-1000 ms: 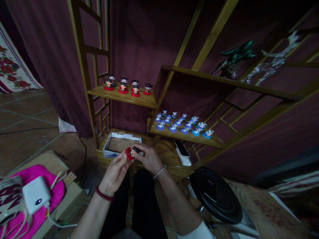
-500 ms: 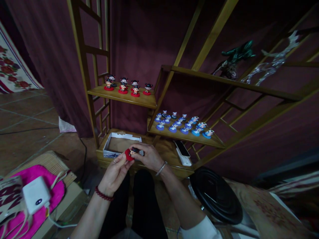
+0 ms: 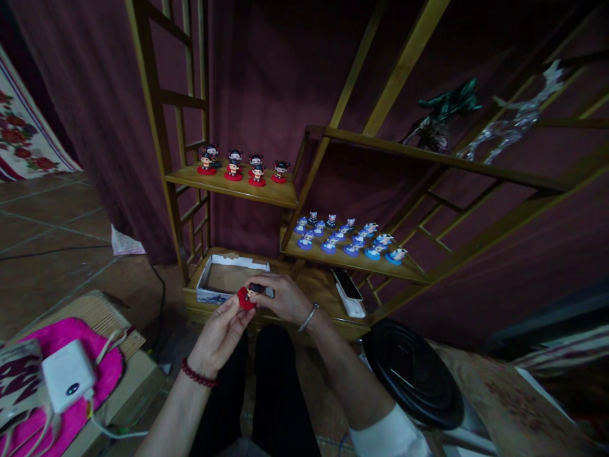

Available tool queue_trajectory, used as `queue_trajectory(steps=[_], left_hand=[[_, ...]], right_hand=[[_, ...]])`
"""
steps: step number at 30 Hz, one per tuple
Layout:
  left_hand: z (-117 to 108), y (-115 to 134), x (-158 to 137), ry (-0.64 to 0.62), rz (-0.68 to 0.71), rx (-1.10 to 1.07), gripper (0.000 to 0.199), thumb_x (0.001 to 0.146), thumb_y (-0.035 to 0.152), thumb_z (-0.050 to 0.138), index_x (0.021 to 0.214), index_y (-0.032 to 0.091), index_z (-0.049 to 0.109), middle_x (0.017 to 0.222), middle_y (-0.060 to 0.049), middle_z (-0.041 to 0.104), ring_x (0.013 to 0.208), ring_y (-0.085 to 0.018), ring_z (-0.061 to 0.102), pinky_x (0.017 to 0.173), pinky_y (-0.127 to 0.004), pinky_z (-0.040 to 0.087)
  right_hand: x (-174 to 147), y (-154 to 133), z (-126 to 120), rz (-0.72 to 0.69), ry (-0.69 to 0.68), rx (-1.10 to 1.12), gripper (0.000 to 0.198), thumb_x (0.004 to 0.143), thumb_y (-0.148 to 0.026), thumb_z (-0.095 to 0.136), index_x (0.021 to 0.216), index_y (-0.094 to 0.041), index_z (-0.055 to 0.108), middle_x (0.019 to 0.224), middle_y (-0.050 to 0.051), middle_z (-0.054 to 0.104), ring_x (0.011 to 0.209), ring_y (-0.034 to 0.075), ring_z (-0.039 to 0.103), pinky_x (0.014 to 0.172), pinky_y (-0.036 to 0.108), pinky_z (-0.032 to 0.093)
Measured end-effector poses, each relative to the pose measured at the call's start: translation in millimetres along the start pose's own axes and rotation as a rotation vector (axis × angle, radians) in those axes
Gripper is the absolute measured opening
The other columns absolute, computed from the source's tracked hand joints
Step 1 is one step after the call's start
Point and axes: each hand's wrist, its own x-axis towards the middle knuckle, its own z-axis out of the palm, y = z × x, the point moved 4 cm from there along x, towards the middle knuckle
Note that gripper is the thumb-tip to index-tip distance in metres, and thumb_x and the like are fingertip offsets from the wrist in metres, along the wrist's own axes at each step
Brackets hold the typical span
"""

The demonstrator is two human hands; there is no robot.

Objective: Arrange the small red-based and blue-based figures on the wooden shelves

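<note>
Between my two hands is a small figurine with black hair and a round red base (image 3: 246,299). My left hand (image 3: 223,330) pinches the edge of that base with thumb and fingers. From the other side, my right hand (image 3: 280,298) grips the figurine's dark-haired upper part, and its fingers hide much of the body. Both hands are in front of the shelf unit, by an open white cardboard box (image 3: 209,294). Several similar red-based figurines (image 3: 233,169) stand on the upper left shelf (image 3: 219,187).
Several purple- and blue-based figurines (image 3: 352,247) stand on the middle shelf (image 3: 404,271). Phones (image 3: 349,292) lie on the bottom board. A black-lidded bin (image 3: 413,374) stands at right. At left, a white power bank (image 3: 69,376) rests on pink cloth (image 3: 111,362). Animal ornaments (image 3: 518,120) occupy the upper right.
The hands and figurine stay nearly in place, with the grip unchanged. The view has shifted very slightly.
</note>
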Motion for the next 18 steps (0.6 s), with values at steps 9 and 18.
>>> queue_trajectory(steps=[9,18], left_hand=[[-0.5,-0.2,-0.3,0.003,0.035,0.012,0.013,0.072,0.013,0.065,0.085,0.014,0.067,0.088,-0.004,0.068,0.078,-0.011,0.062,0.077,-0.024,0.049],[-0.4,-3.7,2.9,-0.030,0.071,0.026,0.020,0.073,0.018,0.065,0.093,0.017,0.066,0.097,-0.003,0.068,0.087,-0.012,0.062,0.081,-0.024,0.047]], right_hand=[[-3.7,8.5,5.2,0.050,0.074,0.026,0.020,0.075,-0.021,0.060,0.094,-0.020,0.066,0.088,0.002,0.066,0.079,0.014,0.060,0.073,0.024,0.044],[-6.7,11.1,6.2,0.125,0.107,0.020,0.017,0.075,-0.021,0.061,0.090,-0.019,0.066,0.085,0.001,0.065,0.077,0.012,0.058,0.071,0.021,0.043]])
